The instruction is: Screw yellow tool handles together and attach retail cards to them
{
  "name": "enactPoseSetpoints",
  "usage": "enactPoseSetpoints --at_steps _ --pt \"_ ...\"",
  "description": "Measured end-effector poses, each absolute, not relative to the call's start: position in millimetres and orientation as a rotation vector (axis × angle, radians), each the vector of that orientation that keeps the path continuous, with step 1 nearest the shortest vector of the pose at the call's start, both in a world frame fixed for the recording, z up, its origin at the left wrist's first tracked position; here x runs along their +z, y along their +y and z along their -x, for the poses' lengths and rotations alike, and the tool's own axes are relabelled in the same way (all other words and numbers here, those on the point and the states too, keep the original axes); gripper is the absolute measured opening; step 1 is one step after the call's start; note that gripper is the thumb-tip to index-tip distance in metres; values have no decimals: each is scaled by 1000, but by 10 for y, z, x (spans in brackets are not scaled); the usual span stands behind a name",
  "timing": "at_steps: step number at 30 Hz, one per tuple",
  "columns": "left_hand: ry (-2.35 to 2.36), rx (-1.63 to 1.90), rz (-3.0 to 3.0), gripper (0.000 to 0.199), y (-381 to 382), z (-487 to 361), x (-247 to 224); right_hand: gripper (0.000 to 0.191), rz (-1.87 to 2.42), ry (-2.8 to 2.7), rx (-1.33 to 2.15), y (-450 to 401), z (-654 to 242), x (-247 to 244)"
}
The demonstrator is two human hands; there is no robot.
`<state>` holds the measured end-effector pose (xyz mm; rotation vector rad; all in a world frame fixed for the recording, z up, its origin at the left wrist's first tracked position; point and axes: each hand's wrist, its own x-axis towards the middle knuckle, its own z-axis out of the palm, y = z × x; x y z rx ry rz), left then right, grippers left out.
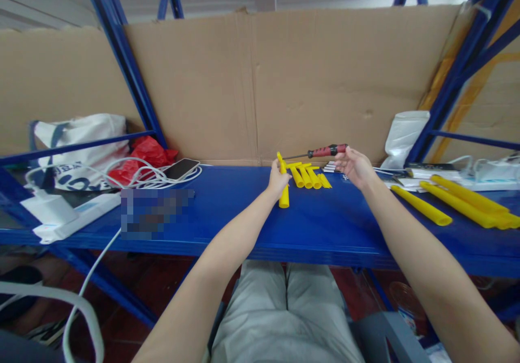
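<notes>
One yellow plastic tube (284,196) is gripped by the left hand (278,180), the right hand (354,167) holding a red-handled metal screwdriver (328,150) near the tube's far end, seemingly tool work needing steady alignment.

1 yellow tube (284,196) sits in the left hand (278,180); 1 dark-red-handled screwdriver (325,151) extends from the right hand (354,167) toward it.

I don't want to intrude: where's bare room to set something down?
On the blue tabletop: between the smartphone and left forearm, and between that forearm and the right forearm, in front of the short yellow tubes. Crowded: the left end, with white cables and a power strip; the right end, with long yellow tubes.
</notes>
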<state>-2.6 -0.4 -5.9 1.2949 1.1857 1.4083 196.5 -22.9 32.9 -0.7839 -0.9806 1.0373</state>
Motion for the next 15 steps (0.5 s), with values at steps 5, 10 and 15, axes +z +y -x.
enactPoseSetpoints --at_steps 5,10,15 --pt "1193 1381 -1331 69 -40 12 -45 27 754 -955 1018 -197 -2020 323" --pt "1171 1405 -1366 70 -24 1 -70 26 799 -932 966 -171 -2049 314" --pt "1148 1425 -1372 72 -28 -9 -82 27 779 -965 968 -209 -2051 318"
